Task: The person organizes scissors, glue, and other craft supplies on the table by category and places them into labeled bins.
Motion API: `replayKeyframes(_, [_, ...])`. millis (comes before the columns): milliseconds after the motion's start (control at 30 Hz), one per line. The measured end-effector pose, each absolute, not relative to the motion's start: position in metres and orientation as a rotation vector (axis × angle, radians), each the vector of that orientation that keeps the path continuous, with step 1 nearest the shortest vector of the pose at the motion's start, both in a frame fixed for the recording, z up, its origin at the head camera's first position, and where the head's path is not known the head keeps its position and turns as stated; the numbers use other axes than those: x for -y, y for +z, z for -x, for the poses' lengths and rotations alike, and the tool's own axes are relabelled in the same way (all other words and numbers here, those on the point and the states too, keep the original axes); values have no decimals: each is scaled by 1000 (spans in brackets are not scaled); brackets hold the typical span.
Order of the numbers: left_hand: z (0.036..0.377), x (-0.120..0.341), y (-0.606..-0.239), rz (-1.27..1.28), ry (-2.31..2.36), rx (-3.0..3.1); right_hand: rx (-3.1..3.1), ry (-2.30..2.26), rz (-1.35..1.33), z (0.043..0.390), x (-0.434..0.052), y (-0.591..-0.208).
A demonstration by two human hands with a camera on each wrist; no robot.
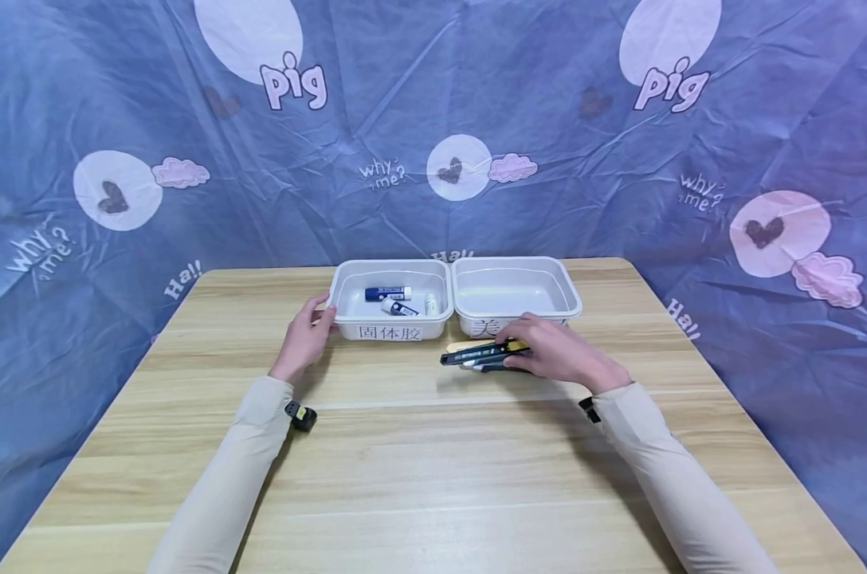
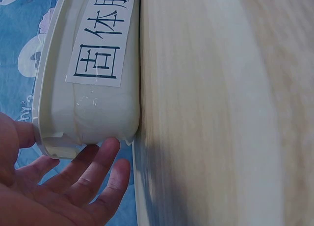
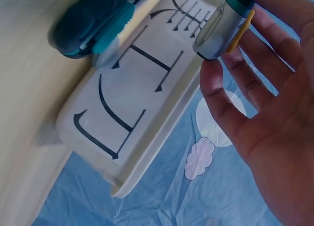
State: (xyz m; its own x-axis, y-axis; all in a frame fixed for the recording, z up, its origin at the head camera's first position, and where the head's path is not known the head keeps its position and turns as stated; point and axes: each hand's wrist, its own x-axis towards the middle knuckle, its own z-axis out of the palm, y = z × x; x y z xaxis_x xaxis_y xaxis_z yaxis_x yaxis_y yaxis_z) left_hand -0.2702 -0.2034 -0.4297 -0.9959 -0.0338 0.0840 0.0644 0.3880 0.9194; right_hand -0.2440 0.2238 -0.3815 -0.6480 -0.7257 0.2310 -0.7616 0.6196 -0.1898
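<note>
My left hand [image 1: 306,339] is at the left end of a white bin [image 1: 394,262] labelled 固体胶. In the left wrist view its thumb touches the rim and its loosely extended fingers [image 2: 100,169] rest against the end wall. Three glue sticks [image 1: 388,294], blue and white, lie inside. My right hand [image 1: 551,347] pinches a black-and-yellow utility knife [image 1: 469,355] in front of a second white bin [image 1: 515,260]. Close up, the knife's silver end and yellow slider [image 3: 240,32] show between thumb and fingers. A dark teal utility knife [image 3: 93,27] is beside it.
The two bins stand side by side at the table's [image 1: 405,478] back edge. No contents show in the right bin; its label [image 1: 485,328] is partly covered by my right hand. A blue printed cloth [image 1: 376,127] hangs behind.
</note>
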Motion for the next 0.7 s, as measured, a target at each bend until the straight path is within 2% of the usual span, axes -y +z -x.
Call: replayKeyframes(700, [270,203,-429,26,-1676,2555,2705,476,-1096,259,-221,-362])
